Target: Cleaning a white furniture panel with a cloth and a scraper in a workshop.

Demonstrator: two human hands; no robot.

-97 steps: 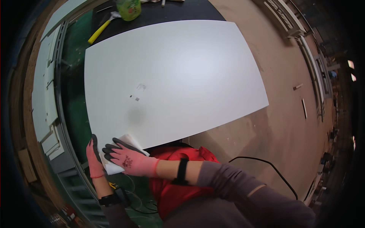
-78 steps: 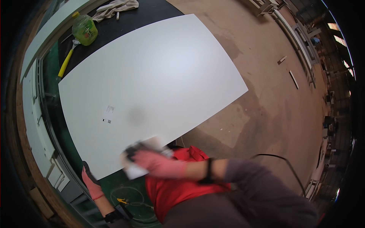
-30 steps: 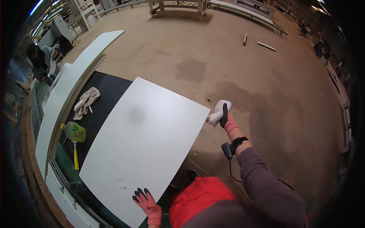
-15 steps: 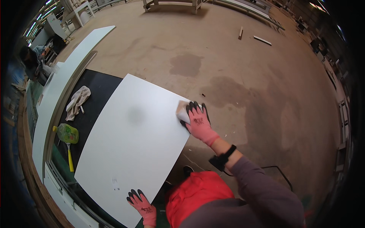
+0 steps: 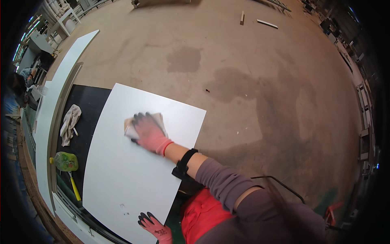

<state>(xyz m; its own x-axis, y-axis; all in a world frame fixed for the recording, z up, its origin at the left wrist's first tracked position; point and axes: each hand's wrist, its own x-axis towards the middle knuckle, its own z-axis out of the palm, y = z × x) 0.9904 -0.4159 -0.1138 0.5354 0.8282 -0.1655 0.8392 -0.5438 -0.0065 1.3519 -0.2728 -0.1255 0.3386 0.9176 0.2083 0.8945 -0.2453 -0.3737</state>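
Observation:
A large white panel (image 5: 122, 171) lies flat in front of me. My right hand (image 5: 151, 133), in a pink glove with black fingertips and blurred by motion, presses a folded beige-and-white cloth (image 5: 128, 128) onto the panel's upper middle. Parts of the cloth show on both sides of the fingers; the rest is hidden under the palm. At the panel's near right edge rests my left hand (image 5: 157, 229), gloved alike, its fingers spread and holding nothing. A small label (image 5: 124, 209) sits on the panel close to it.
Left of the panel, a black surface (image 5: 87, 99) carries a crumpled rag (image 5: 71, 122), a bottle of green liquid (image 5: 66, 161) and a yellow-handled tool (image 5: 75, 187). A long white board (image 5: 67, 69) runs beyond them. Another person (image 5: 20, 85) is at the far left. Wood strips (image 5: 267, 24) lie on the floor.
My right hand has swept the cloth leftward from the panel's far right corner to its upper middle. The view has shifted slightly; my left hand stays at the near edge.

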